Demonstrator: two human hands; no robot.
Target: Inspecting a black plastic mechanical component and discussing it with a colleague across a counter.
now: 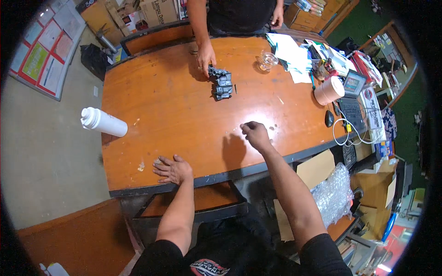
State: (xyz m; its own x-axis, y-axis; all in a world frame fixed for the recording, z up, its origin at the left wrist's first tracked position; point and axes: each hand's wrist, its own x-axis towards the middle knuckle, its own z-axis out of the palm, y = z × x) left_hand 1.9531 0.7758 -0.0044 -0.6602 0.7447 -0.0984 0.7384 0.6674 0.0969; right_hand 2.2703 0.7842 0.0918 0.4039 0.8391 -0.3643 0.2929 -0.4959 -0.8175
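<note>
Left hand (171,169) lies flat, fingers spread, on the near edge of the orange surface (175,106), holding nothing. Right hand (254,134) hovers mid-surface, fingers curled loosely inward, empty as far as I can tell; a pinch of sth tiny can't be ruled out. Grey mechanical part (221,83) sits at the far side, well apart from both hands, w/ another person's hand (206,56) touching it. Looks like nothing's begun on the near side: part's untouched. Part's details too small to make out. White bottle (103,122) lies at the left edge.
</note>
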